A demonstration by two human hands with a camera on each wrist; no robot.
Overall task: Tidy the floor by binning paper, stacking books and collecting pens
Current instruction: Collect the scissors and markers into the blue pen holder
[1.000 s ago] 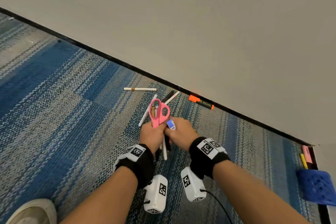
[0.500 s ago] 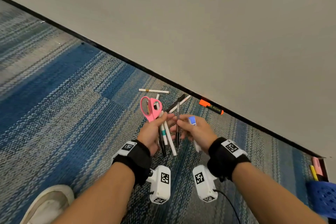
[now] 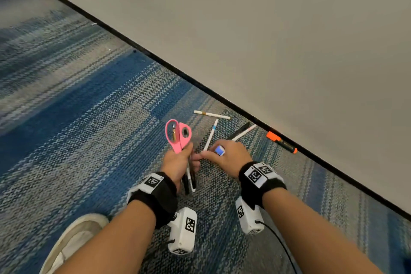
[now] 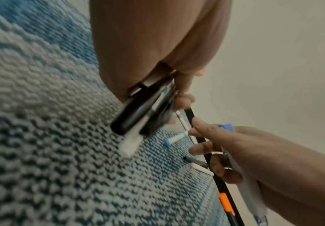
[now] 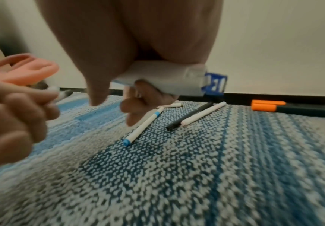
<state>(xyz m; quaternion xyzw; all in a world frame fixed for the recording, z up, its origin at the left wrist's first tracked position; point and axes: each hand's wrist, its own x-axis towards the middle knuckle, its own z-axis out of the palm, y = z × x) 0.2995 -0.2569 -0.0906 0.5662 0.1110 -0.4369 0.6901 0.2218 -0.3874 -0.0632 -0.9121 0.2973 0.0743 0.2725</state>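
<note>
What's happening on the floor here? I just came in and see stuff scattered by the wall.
A person is gathering pens off the carpet. The left hand grips pink scissors together with a bundle of pens. The right hand holds a white tube with a blue cap and reaches toward a blue-banded pen. A brown-banded pen, a black pen, a pinkish pen and an orange marker lie near the wall.

- Carpet (image 3: 89, 140): blue and grey weave, meeting a wall at a black skirting strip.
- White pen with brown band (image 3: 211, 115), near the strip.
- Blue-tipped pen (image 5: 142, 126).
- Black pen (image 5: 189, 116) touching a pale pink pen (image 5: 203, 113).
- Orange marker (image 3: 281, 142) against the strip.
- Shoe (image 3: 73, 240).
</note>
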